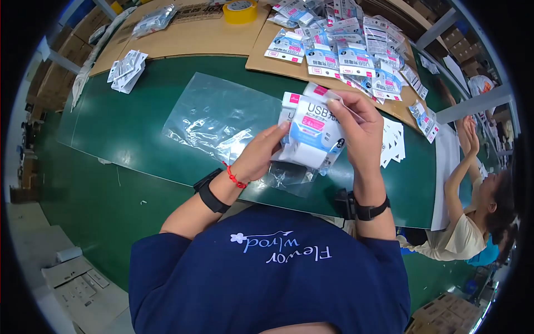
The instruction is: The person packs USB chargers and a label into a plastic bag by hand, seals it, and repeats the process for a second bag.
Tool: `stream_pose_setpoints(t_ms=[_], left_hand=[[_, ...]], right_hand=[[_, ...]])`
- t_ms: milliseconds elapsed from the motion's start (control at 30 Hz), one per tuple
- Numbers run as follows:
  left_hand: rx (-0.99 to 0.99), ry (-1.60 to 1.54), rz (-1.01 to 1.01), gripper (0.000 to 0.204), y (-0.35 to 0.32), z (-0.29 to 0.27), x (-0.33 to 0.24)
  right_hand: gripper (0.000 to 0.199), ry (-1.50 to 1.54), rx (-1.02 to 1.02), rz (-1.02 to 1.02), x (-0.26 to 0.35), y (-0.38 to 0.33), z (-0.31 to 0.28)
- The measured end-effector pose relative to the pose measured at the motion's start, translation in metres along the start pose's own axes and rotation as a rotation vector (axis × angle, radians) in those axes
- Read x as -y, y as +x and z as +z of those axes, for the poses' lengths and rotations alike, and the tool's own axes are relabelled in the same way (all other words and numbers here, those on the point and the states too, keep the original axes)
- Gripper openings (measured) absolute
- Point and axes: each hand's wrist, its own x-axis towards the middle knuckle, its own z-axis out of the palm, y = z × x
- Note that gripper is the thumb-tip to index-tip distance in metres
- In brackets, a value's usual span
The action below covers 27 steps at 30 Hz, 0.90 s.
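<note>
The printed packets (317, 133) are held in front of the person's chest, above the table (111, 125). They are flat, glossy pouches in white, blue and pink, slightly fanned so that their edges overlap. The left hand (260, 151) pinches their left edge, thumb on top; the right hand (361, 125) clamps the upper right corner. The two hands stand apart, with the packets between them.

Beneath and to the left spreads a transparent bag (214, 119), thin, wrinkled plastic full of bright reflections. Just right of the right wrist lie flat white cards (394, 142) with small dark triangles.

Farther out, similar packets form a loose heap (345, 53) on matte brown cardboard (203, 36), some reaching past its right edge. A round yellow tape roll (240, 11) sits at the far side, and folded white papers (128, 71) lie near the cardboard's front left edge. Smooth green surface runs open from these papers to the near edge, leaving room left of the bag. At right, a co-worker (467, 217) sits beyond the table's end.
</note>
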Motion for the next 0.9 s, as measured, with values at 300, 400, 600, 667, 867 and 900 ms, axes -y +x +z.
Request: stream_pose_setpoints(t_ms=[300,400,600,667,867,900], left_hand=[[0.027,0.423,0.107,0.036,-0.009,0.004,0.004],[0.007,0.309,0.138,0.037,-0.012,0.005,0.007],[0.030,0.314,0.136,0.046,-0.002,-0.014,0.003],[-0.107,0.532,0.480,0.050,0.007,-0.024,0.013],[0.292,-0.566,-0.281,0.050,-0.024,-0.019,-0.043],[0.244,-0.569,-0.213,0.046,-0.021,-0.030,-0.038]], right_hand=[[0.029,-0.085,-0.059,-0.040,-0.030,0.013,0.012],[0.041,0.207,-0.289,-0.131,-0.028,0.016,0.022],[0.038,0.398,0.227,0.452,-0.042,-0.019,-0.015],[0.032,0.098,0.182,0.316,-0.033,-0.021,-0.002],[0.036,-0.601,0.613,-0.555,-0.021,-0.014,0.018],[0.037,-0.588,0.745,-0.566,-0.026,-0.016,0.024]])
